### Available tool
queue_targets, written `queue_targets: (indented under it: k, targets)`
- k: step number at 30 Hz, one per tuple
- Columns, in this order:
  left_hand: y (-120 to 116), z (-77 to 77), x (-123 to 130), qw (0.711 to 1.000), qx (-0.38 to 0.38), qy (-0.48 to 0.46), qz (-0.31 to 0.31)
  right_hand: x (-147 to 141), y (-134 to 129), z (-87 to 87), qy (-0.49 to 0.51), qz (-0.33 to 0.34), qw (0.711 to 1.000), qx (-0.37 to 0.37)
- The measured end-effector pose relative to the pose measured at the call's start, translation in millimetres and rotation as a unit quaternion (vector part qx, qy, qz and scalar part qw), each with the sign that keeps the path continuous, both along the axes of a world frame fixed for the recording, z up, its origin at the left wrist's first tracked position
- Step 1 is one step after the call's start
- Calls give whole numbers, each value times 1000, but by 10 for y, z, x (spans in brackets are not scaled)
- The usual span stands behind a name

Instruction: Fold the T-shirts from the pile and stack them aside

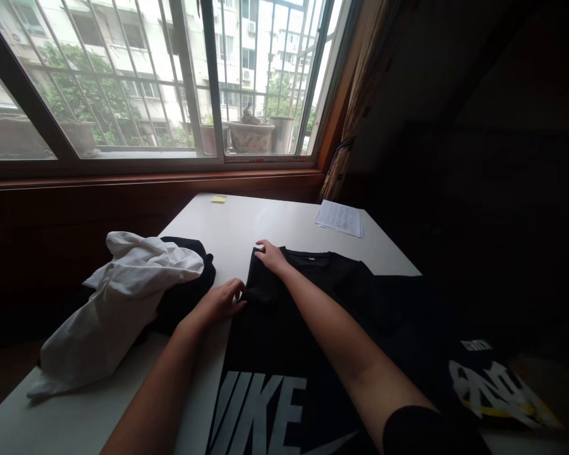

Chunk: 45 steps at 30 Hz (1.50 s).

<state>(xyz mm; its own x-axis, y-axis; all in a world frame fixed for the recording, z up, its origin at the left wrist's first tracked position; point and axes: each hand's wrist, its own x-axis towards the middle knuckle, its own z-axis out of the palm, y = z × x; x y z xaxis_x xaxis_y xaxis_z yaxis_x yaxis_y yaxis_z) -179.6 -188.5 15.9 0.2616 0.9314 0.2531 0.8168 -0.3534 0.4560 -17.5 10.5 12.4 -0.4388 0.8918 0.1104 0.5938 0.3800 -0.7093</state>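
A black T-shirt (260, 341) with large grey lettering lies spread on the white table (260, 218), its neckline toward the window. My right hand (271, 259) reaches across it, fingers closed on the fabric at the far left corner beside the collar. Lower on the same left edge, my left hand (225, 298) has its thumb and fingers closed at the cloth, where a small part is turned over. Part of the shirt is hidden under my right forearm.
A crumpled white garment (123, 297) lies over a dark one (184, 284) at the left. Printed papers (340, 218) and a yellow sticky note (219, 199) are toward the back. Another dark garment with white lettering (490, 388) lies at the right. A barred window stands behind the table.
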Motion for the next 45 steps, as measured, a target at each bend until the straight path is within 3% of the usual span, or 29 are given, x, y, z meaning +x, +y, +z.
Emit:
queue_targets:
  k: [5, 12, 16, 24, 30, 36, 40, 45]
  targets:
    - [19, 9, 13, 999, 18, 31, -3, -174, 80, -78, 17, -2, 1000, -20]
    - [-9, 96, -49, 999, -20, -9, -38, -232, 132, -162, 14, -2, 1000, 4]
    - [-45, 183, -47, 999, -30, -18, -30, -247, 67, -154, -11, 4, 999, 52]
    - [-51, 281, 82, 995, 73, -17, -65, -251, -188, -31, -60, 25, 981, 185]
    - [-39, 252, 82, 989, 33, -64, -129, 29, -249, 46, -57, 98, 967, 228]
    - [-78, 267, 75, 992, 19, -86, -94, 369, -367, -63, -129, 275, 922, 242]
    - [-97, 282, 74, 993, 26, -73, -84, 383, -423, -98, -200, 273, 919, 201]
    - [-105, 305, 154, 991, 40, -70, -110, 309, -434, -59, -217, 263, 924, 173]
